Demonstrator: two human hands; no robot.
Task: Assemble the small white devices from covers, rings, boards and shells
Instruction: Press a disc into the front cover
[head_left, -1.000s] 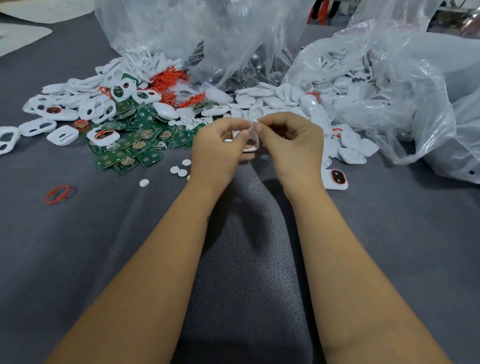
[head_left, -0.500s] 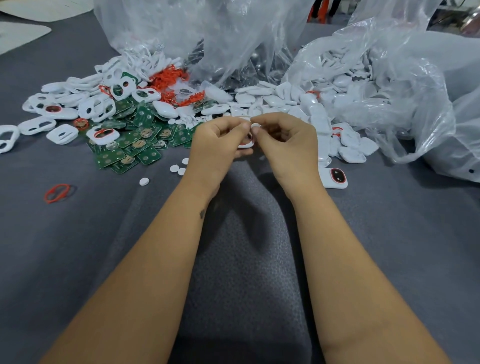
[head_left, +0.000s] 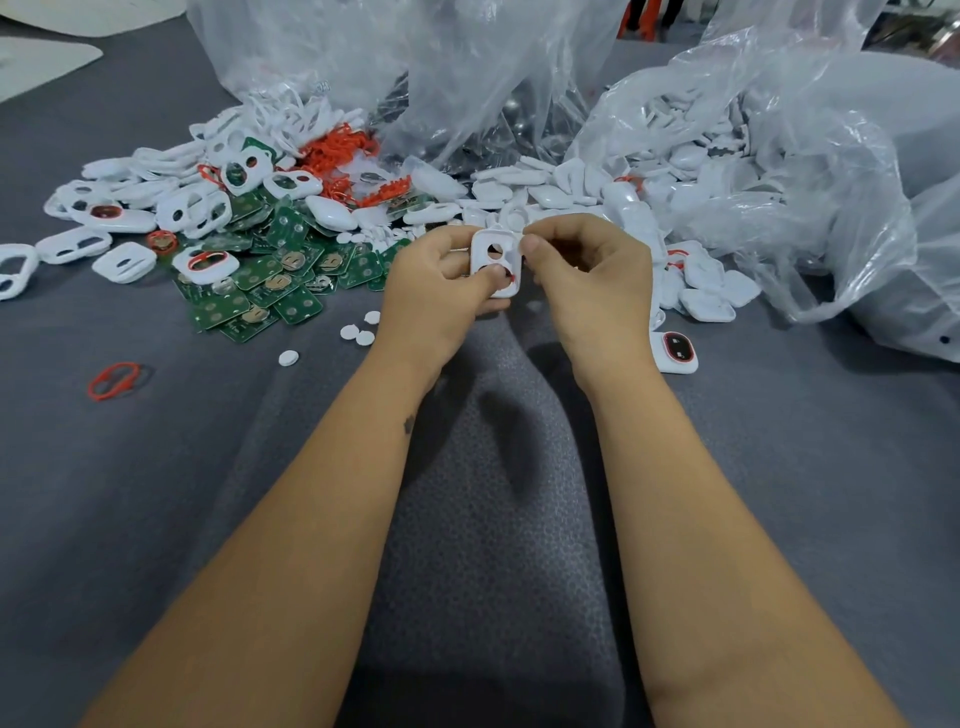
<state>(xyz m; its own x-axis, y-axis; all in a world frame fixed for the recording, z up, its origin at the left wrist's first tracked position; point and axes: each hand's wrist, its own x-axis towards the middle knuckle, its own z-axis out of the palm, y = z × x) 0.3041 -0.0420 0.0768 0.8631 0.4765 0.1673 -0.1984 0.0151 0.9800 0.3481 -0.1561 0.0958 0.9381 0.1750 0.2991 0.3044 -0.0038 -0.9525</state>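
White cover (head_left: 495, 262) between left hand (head_left: 441, 291) and right hand (head_left: 592, 280) grip.

I see white cover (head_left: 494, 262) with two round holes, red ring at lower hole, upright between both hands; green boards (head_left: 270, 283) heaped left; white shells (head_left: 706, 304) piled right.

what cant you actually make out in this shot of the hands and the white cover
Head view only:
- Lower part of the white cover: left hand thumb covers it; whether the red ring is fully seated is unclear.
- Right hand fingertips: curled inward, so anything pinched is hidden.
- Contents of the plastic bags: blurred by crinkled film.
- Green boards: markings too small.
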